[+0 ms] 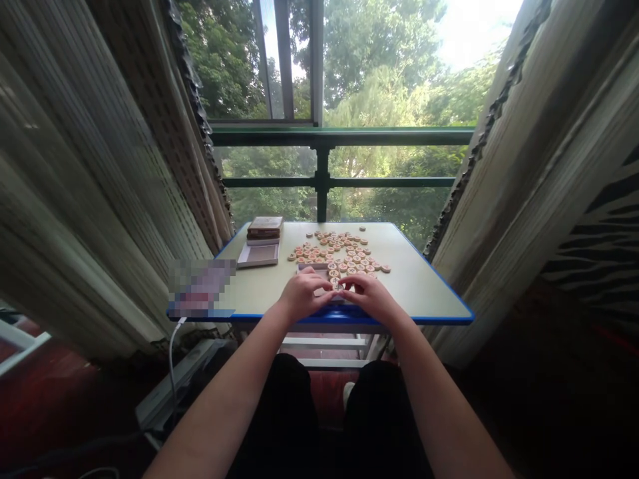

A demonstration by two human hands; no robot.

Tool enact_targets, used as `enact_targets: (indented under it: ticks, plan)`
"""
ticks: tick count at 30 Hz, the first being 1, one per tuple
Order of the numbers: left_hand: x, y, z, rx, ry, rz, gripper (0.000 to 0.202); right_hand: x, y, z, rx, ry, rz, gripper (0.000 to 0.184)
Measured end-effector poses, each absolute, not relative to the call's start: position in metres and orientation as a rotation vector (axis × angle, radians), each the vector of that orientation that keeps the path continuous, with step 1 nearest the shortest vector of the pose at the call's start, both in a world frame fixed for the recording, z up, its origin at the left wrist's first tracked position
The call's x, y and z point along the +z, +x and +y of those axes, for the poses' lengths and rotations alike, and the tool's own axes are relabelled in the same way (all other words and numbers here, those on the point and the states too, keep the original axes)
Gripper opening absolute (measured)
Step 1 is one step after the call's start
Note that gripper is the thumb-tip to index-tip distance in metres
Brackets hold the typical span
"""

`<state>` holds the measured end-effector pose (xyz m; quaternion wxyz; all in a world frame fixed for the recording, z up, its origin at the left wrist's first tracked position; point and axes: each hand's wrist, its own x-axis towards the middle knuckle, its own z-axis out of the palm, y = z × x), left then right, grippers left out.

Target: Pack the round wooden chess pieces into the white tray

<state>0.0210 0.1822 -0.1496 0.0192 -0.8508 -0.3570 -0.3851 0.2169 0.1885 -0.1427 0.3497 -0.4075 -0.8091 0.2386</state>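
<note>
Near the table's front edge, my left hand point(307, 291) and my right hand point(368, 293) meet with fingers bent inward. Their fingertips close from both sides on a round wooden Chinese chess piece point(335, 283) with a dark character on it. Under and between the hands lies a shallow open box point(315, 267), partly hidden by my fingers. A short column of pieces runs along its right part. Many more loose Chinese chess pieces point(356, 255) are spread just beyond the hands, some with red characters and some with dark ones.
At the table's point(419, 286) back left, stacked boxes point(265, 227) stand by an open tray point(260, 255). A blurred-out flat object point(202, 286) with a white cable point(172, 359) lies at the left edge. Beyond are a green railing point(389, 137) and curtains point(504, 133) at both sides.
</note>
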Motion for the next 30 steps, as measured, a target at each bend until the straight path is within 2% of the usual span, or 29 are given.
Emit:
enact_targets:
  ticks: [22, 30]
  plan:
    - [-0.1492, 0.0218, 0.1816, -1.107, -2.727, -1.177, 0.02, -0.1455, 0.217, 0.1873, 0.557, -1.064, -2.115, 0.023]
    - [-0.1521, 0.0204, 0.1836, -1.066, -2.742, -1.215, 0.021, -0.1436, 0.2168, 0.1878, 0.514, -1.047, -2.177, 0.015]
